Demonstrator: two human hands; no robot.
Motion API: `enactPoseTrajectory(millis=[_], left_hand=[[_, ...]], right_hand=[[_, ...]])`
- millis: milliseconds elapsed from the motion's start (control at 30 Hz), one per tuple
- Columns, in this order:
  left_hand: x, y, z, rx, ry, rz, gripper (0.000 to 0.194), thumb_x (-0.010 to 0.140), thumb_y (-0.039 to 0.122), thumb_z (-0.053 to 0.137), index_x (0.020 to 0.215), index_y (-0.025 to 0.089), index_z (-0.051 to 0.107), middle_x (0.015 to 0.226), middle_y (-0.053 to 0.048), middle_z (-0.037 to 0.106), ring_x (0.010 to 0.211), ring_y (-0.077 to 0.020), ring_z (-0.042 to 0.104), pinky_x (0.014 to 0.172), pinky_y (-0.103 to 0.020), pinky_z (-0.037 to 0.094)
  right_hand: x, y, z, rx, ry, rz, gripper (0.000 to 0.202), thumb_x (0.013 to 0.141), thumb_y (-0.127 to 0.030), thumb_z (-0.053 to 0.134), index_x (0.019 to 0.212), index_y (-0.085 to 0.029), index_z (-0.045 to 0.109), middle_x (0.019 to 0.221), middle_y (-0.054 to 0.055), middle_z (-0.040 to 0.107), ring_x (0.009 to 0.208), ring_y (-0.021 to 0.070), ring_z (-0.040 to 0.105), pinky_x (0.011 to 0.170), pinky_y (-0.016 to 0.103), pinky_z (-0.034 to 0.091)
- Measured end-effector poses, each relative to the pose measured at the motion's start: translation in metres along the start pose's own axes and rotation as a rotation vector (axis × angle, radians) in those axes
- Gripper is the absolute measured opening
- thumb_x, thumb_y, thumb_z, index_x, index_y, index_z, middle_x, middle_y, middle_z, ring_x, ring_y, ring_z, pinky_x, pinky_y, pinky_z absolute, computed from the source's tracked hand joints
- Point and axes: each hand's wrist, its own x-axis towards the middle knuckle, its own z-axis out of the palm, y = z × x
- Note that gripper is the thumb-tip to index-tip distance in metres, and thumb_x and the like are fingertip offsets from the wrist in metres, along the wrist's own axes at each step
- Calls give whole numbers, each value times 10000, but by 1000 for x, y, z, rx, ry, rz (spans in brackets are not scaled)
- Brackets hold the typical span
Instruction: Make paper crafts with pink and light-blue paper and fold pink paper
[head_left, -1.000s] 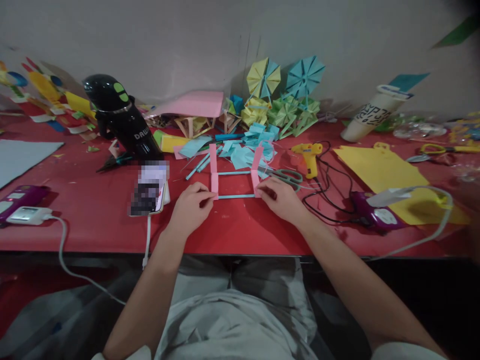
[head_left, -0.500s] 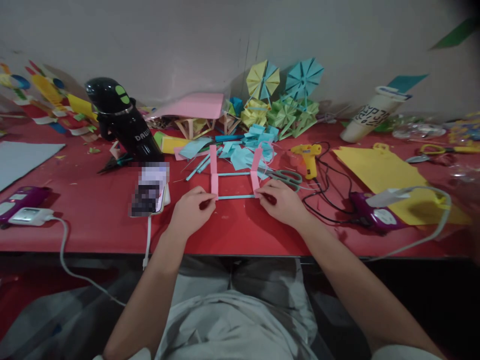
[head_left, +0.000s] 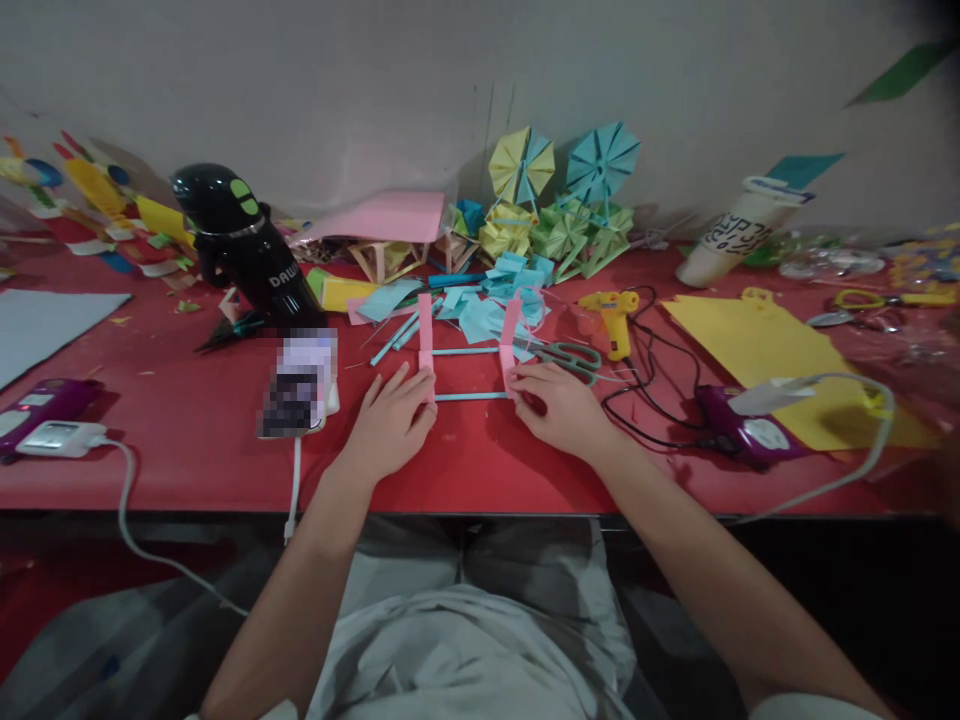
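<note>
The pink-and-blue paper frame (head_left: 471,397) is lying on the red tabletop (head_left: 465,470), between the two hands, its pale blue rods spanning two pink strips. The left hand (head_left: 386,425) is fanning its fingers loosely, their tips touching the left pink strip (head_left: 425,325); whether they are gripping it, I cannot tell. The right hand (head_left: 566,412) is pinching the near part of the right pink strip (head_left: 511,325) between thumb and fingers.

Among the containers, a black bottle (head_left: 251,255) is leaning behind the smartphone (head_left: 304,385), its lid covering the top and its contents not showing. At the right, a printed cup (head_left: 739,235) is tilting near the wall, with a blue paper piece (head_left: 806,170) showing at its rim; its inside is staying out of view. Blue paper scraps (head_left: 484,315) are lying behind the frame, and a yellow glue gun (head_left: 618,322) is resting near the green-handled scissors (head_left: 574,360).
</note>
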Motion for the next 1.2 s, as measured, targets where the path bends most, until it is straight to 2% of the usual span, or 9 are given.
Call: enactPoseTrajectory(millis=[267,433,533,667,767,900,1033,1200], left_hand=[[1,0,-1,-9,-51,-6,503,980,330,361,1462,219,449,1561,-56,416,1499,-278,274,1221,-563,195],[1,-1,1,2,-45,10,474,1001,336,319,1437,250,482,1576,-55,396,1510,-300,235,1212,-600,173],[0,-1,2,26,-16,14,465,1001,329,318,1409,222,514,1576,-90,385,1506,-315,230,1207,-602,178],[-2,-1,2,40,67,53,418,975,312,383,1342,226,563,1461,-125,488,1420,-304,371,1182,-556,256],[-2,0,1,12,91,43,362,966,289,404,1276,265,587,1379,-97,578,1330,-283,475,1120,-529,319],[-2,0,0,-44,144,9,296,957,231,411,1152,258,633,1280,-54,672,1275,-253,544,1076,-514,327],[-3,-2,0,-44,210,31,244,897,203,498,1004,254,711,1236,-42,698,1221,-255,587,1042,-486,369],[-4,-1,-3,-44,227,48,238,838,221,568,982,255,756,1157,-42,726,1075,-251,648,942,-452,457]], right_hand=[[-1,1,1,4,1,-10,163,838,-146,559,896,-209,697,1117,69,736,984,255,671,910,424,530],[-1,2,1,11,-1,-10,179,842,-152,554,896,-211,714,1119,76,731,991,265,664,899,441,537],[-1,3,1,6,4,-17,187,825,-151,559,884,-211,726,1122,85,719,996,273,655,924,465,530],[-2,4,1,4,-4,-10,228,793,-133,558,903,-223,737,1115,90,703,1014,280,647,981,506,502],[-2,4,1,19,-13,-2,253,795,-131,547,937,-219,738,1115,94,700,1021,283,642,988,514,501],[-2,5,1,31,-19,-11,261,802,-132,539,954,-208,737,1109,102,698,1009,284,642,971,521,510],[-2,6,1,50,-29,-8,256,799,-130,543,940,-217,739,1112,104,686,1019,284,629,952,521,516],[-2,4,1,57,-22,-7,230,798,-127,542,894,-220,730,1082,104,665,1010,282,606,923,497,513]])
